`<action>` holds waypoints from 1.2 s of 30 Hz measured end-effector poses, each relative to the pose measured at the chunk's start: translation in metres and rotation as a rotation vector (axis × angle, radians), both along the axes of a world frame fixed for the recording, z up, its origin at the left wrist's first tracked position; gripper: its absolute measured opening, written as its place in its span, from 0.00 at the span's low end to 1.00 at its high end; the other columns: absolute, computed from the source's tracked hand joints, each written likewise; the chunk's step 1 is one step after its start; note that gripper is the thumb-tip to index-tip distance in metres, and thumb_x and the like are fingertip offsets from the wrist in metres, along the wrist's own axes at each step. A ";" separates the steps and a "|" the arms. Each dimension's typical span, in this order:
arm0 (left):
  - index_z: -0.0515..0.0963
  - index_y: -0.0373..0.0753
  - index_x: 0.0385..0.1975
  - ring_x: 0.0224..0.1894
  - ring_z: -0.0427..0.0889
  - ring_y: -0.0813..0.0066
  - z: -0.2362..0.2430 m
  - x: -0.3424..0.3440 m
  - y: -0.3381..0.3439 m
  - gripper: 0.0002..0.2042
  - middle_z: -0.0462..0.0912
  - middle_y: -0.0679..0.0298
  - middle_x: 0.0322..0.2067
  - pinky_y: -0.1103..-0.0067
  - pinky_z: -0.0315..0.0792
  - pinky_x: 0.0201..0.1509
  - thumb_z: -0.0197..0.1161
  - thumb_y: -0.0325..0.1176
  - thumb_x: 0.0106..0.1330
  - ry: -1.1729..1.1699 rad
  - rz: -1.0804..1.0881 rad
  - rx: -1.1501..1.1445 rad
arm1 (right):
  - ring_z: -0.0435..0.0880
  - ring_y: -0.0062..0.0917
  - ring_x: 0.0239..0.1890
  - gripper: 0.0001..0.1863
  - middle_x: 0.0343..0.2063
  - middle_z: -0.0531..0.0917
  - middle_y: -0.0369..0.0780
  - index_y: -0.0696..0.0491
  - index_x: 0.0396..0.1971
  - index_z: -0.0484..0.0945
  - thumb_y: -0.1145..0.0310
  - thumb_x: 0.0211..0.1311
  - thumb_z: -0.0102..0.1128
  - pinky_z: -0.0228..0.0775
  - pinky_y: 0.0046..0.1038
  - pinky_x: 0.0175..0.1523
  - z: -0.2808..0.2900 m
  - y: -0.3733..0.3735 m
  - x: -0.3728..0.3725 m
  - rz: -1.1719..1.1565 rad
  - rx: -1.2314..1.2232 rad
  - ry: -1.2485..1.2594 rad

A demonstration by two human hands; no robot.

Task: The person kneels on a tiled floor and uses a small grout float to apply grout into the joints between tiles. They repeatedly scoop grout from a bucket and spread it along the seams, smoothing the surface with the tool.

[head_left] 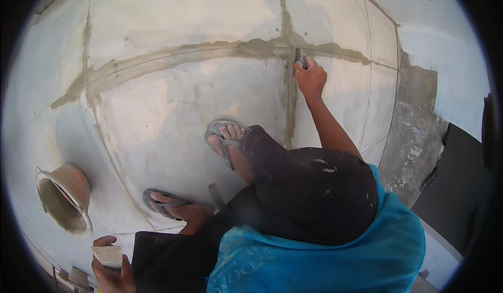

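My right hand [313,78] reaches far forward and grips a small putty knife [301,58], its fingers closed round the tool. The blade touches the large pale panels [209,99] just right of a crossing of two joints. Damp grey-brown filler [257,48] is smeared along these joints. At the lower left my left hand [112,277] is wrapped round a pale, flat-faced scraper-like piece [108,256]. Its lower part is hidden in the palm, so its exact kind is unclear.
A smeared orange bucket [79,184] with a wire handle stands at the left. My sandalled feet [230,136] rest on the panels. A rough bare grey strip [411,115] and a dark opening [456,177] lie along the right. Several small objects [78,278] sit at the lower left.
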State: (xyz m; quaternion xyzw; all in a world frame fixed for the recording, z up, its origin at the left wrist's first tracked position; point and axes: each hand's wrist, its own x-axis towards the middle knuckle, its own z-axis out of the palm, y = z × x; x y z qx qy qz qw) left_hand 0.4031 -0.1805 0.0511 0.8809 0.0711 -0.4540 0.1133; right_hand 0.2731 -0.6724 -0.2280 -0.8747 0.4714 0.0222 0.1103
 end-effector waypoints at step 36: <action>0.74 0.34 0.40 0.31 0.70 0.74 -0.006 -0.017 -0.001 0.17 0.71 0.63 0.26 0.79 0.65 0.40 0.53 0.16 0.47 -0.119 0.175 -0.122 | 0.79 0.24 0.37 0.17 0.41 0.85 0.35 0.51 0.43 0.83 0.72 0.49 0.64 0.77 0.28 0.42 -0.023 0.125 0.129 1.076 0.139 -0.134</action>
